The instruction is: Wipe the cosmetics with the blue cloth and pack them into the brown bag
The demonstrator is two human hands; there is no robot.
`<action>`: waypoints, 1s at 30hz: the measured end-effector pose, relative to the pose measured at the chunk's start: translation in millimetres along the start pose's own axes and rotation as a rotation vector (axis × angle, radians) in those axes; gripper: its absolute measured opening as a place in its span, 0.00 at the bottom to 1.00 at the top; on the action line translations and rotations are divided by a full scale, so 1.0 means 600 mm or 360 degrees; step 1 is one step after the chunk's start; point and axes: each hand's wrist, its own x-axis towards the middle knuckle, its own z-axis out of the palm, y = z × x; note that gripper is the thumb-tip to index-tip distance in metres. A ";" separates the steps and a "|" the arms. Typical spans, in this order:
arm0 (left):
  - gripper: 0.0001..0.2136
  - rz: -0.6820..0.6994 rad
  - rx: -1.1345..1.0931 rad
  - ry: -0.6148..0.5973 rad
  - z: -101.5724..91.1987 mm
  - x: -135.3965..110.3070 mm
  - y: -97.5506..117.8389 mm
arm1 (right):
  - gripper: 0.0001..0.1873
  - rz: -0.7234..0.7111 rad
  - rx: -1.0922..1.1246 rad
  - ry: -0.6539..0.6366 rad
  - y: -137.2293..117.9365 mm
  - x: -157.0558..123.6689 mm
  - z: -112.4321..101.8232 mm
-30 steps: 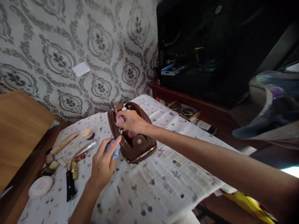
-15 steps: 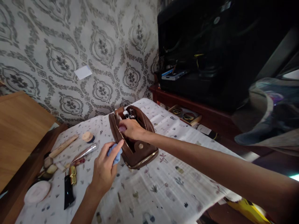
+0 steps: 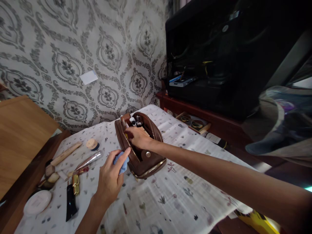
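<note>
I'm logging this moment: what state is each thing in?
Bag: open, zip undone
Blue cloth: bunched up
Left hand: closed around the blue cloth
Right hand: inside the bag, grip hidden
Black tube: lying down
Gold tube: lying down
Screen: dark

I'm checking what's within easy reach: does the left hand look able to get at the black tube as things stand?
Likely yes: the black tube lies on the patterned cloth beside the left hand, with nothing visible blocking the way, though that hand holds a blue bundle.

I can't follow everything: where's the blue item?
In the head view, left of centre: the blue item is in the left hand, beside the brown bag.
</note>
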 end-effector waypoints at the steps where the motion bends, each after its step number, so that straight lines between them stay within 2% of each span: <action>1: 0.34 0.0001 0.0005 0.0001 0.000 0.000 0.000 | 0.21 -0.0011 -0.0010 -0.0014 0.000 0.000 -0.001; 5: 0.32 0.0003 0.0015 0.0010 0.000 0.000 0.001 | 0.21 -0.0044 -0.0054 -0.0066 0.003 0.002 0.002; 10: 0.29 0.0013 0.0021 0.0025 0.001 0.001 0.000 | 0.21 -0.0091 -0.0070 -0.0026 0.009 0.004 0.009; 15: 0.31 0.0058 0.0026 0.0038 0.002 0.002 -0.002 | 0.13 -0.0215 -0.0233 -0.0223 0.007 0.005 0.009; 19: 0.31 0.0095 0.0031 0.0057 0.003 0.003 -0.002 | 0.14 -0.0169 -0.0349 -0.0225 0.004 0.005 0.003; 30: 0.28 0.0113 0.0041 0.0065 0.002 0.006 0.000 | 0.15 -0.0304 -0.0211 -0.0228 0.019 -0.003 -0.007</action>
